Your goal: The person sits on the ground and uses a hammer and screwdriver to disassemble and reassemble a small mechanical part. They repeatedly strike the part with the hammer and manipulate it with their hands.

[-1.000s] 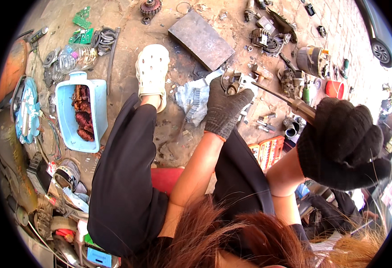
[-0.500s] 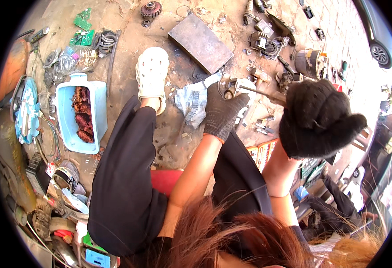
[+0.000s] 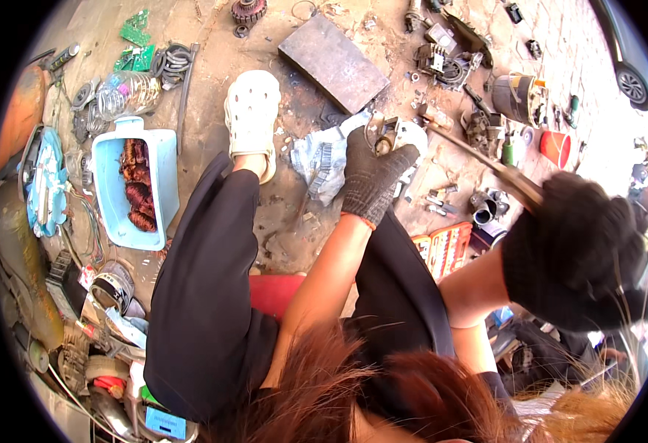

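Observation:
My left hand (image 3: pixel 376 166), in a dark knit glove, is closed on a silver metal part (image 3: pixel 401 133) between my knees. My right hand (image 3: pixel 573 251), gloved in black and somewhat blurred, is closed around the handle of a long tool with a thin shaft (image 3: pixel 475 153). The shaft points up and left toward the metal part; its tip sits near that part, and I cannot tell whether they touch. A crumpled pale denim cloth (image 3: pixel 313 162) lies left of the part, below a heavy rectangular steel block (image 3: pixel 333 63). A small cylindrical piece (image 3: pixel 435 117) lies just above the part.
A light-blue tub (image 3: pixel 160 192) holding copper windings (image 3: pixel 136 184) stands at left among scrap parts. An orange tool case (image 3: pixel 442 251), a red container (image 3: pixel 554 148), a bucket (image 3: pixel 514 100) and scattered machine parts (image 3: pixel 446 63) lie to the right. A parked car (image 3: pixel 626 81) is at upper right.
My right hand with the tool swung up and left toward the part half a second ago, then back down and right to where it is now. My left hand has barely moved.

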Action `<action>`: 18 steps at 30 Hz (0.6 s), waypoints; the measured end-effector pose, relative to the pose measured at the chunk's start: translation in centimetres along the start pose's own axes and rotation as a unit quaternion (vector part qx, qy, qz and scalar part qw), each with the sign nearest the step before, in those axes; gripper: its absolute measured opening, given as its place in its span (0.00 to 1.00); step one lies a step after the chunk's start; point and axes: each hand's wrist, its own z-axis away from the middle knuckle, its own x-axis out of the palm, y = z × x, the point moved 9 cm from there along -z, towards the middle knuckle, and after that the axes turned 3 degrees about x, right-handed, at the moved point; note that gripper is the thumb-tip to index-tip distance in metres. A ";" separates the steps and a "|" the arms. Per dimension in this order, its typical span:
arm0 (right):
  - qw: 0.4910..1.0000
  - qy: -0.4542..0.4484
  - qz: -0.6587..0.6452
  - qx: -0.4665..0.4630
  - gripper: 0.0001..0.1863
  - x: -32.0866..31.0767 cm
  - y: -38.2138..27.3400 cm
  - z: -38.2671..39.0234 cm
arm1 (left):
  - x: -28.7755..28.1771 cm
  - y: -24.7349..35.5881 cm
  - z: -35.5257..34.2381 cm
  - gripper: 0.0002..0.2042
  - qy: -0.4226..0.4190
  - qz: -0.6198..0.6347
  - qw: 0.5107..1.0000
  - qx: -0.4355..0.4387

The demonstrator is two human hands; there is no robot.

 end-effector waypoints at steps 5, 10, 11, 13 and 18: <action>0.999 0.035 0.002 0.022 0.26 -1.5 2.8 -0.6 | 0.6 0.8 0.0 0.14 -0.018 0.046 0.997 -0.054; 0.997 0.024 -0.040 -0.057 0.24 0.5 -2.7 0.1 | 0.1 0.9 0.0 0.22 0.029 -0.007 0.999 -0.027; 0.998 0.053 0.028 -0.020 0.25 -0.2 -0.4 0.0 | -0.2 1.1 0.3 0.21 0.050 -0.031 0.998 -0.010; 0.993 0.078 0.092 0.010 0.27 -1.4 1.8 0.2 | -0.3 0.8 -0.3 0.24 0.020 -0.062 0.998 0.003; 0.992 0.114 0.056 -0.005 0.28 -2.6 2.0 0.9 | 0.2 1.2 -0.2 0.34 0.006 -0.078 0.996 0.052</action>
